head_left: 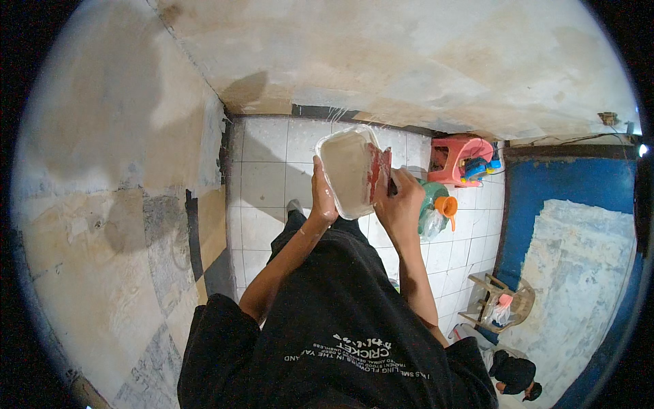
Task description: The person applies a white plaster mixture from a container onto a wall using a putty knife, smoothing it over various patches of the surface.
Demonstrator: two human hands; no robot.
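My left hand (323, 196) grips the left side of a white rectangular plastic tub (327, 178), its thumb along the wall and the other fingers hidden behind or beneath. Inside the tub lies a pale, smooth paste (349, 167). With my right hand (400, 204) I hold a red, flat-bladed scraper (379, 176), smeared with white, against the tub's right rim. The fingers of that hand are closed around the scraper's near end. White smears show on my left wrist.
Patchy plastered walls (422, 61) stand ahead and at left. On the white tiled floor (262, 184) at right are a pink plastic stool (470, 146), an orange dipper (446, 206) by a green container (430, 194), and a chair (521, 300). Another person (514, 371) is at lower right.
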